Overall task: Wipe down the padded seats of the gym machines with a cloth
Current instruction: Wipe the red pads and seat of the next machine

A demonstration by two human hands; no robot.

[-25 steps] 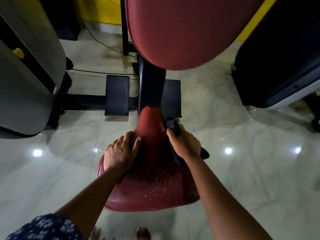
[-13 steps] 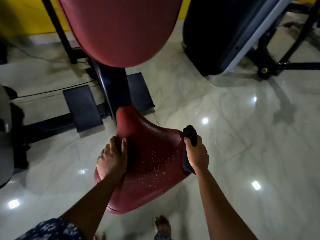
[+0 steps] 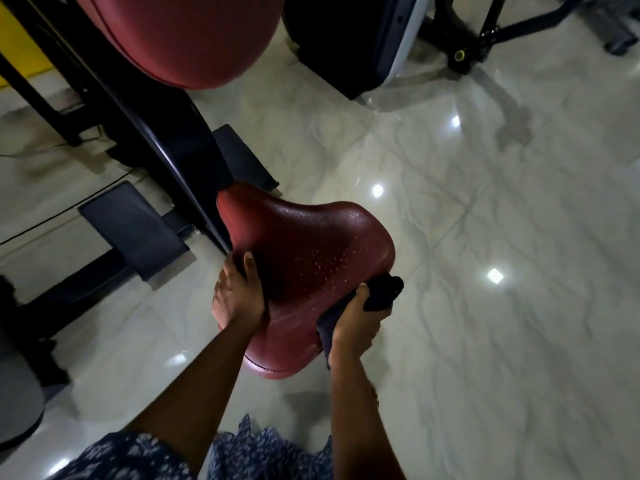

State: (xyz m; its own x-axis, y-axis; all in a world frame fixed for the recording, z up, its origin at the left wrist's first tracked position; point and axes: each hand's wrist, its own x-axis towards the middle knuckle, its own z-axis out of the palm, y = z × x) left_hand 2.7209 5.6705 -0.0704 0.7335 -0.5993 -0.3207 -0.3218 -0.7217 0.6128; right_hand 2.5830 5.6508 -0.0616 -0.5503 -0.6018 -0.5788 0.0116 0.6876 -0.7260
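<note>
The left hand (image 3: 239,296) grips the left edge of the red padded seat (image 3: 311,251), thumb on top. The seat's long axis runs from the person twd the black post (image 3: 180,157), narrow nose at the post. At the seat's right edge the right hand (image 3: 356,323) clenches a dark cloth (image 3: 382,294). Wiping is under way, I judge; next calls for a sweep over the droplets.

Two hands — left hand (image 3: 237,299), right hand (image 3: 356,323). One cloth (image 3: 382,296). Two red pads — seat (image 3: 311,247), backrest (image 3: 187,32). Two footplates (image 3: 133,230) (image 3: 242,161). One yellow knob (image 3: 459,56). One tiled floor (image 3: 485,341).
</note>
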